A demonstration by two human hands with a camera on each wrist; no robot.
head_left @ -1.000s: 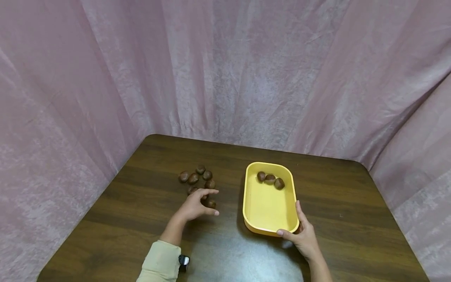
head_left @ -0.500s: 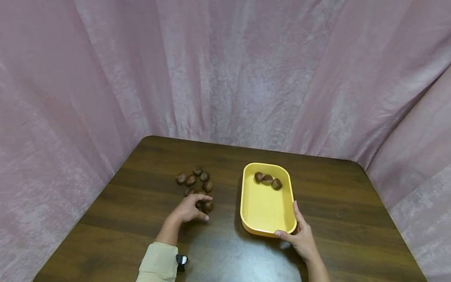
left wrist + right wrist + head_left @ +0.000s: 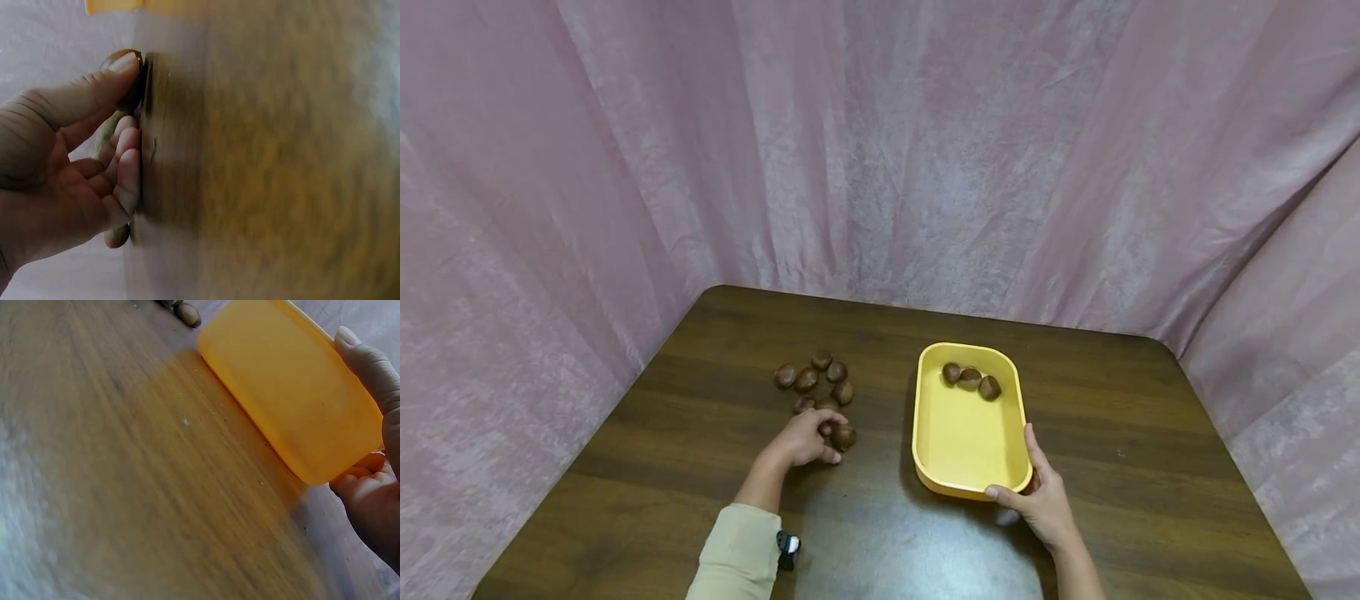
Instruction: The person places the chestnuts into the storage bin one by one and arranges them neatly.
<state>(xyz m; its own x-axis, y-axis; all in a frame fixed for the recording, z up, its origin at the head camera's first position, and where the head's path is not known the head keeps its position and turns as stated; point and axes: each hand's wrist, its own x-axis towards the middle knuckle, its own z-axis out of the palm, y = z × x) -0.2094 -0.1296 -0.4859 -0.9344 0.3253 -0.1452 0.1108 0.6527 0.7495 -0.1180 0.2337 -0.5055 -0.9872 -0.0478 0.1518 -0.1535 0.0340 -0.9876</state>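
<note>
In the head view my left hand [image 3: 802, 438] is at the near side of a loose group of brown chestnuts [image 3: 807, 380]. Its thumb and forefinger pinch the nearest chestnut [image 3: 844, 437]. The left wrist view has the thumb pressed on that chestnut [image 3: 132, 94], while the other fingers curl down at the tabletop. A yellow rectangular tub [image 3: 970, 442] stands to the right, with several chestnuts [image 3: 970, 379] along its far end, at most 3. My right hand [image 3: 1045, 507] grips its near right corner, thumb over the rim. In the right wrist view, fingers reach beneath the tub [image 3: 281, 394].
Both hands work over a dark wooden table [image 3: 1120, 433] with rounded far corners. Pink velvet curtains [image 3: 925, 167] hang behind and beside it. A black band [image 3: 787, 550] sits at the left sleeve.
My left hand has moved slightly left and down to the nearest chestnut, and its thumb and forefinger have closed on it. The right hand stays on the tub.
</note>
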